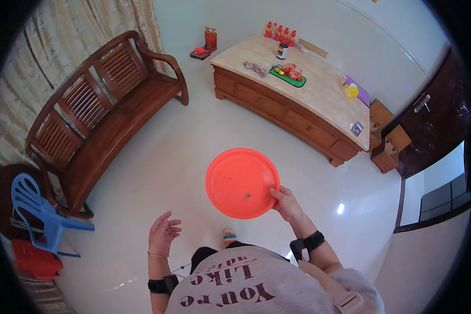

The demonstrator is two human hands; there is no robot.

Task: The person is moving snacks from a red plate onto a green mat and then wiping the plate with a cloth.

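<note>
A round red plastic basin or tray (237, 180) is held out over the tiled floor, with a small greenish bit lying in it. My right hand (284, 202) grips its right rim, the thumb on top and the fingers underneath. To the left, my left hand (165, 233) hangs in the air with its fingers apart, holding nothing and not touching the basin. Both forearms carry black straps with small devices.
Ahead stands a marble-topped wooden cabinet (259, 98), bearing a green tray (288, 78), a dark-lidded can (282, 51) and red ornaments. At the left are a wooden bench (129, 114) and a blue plastic chair (51, 219). A dark door (428, 125) is at the right.
</note>
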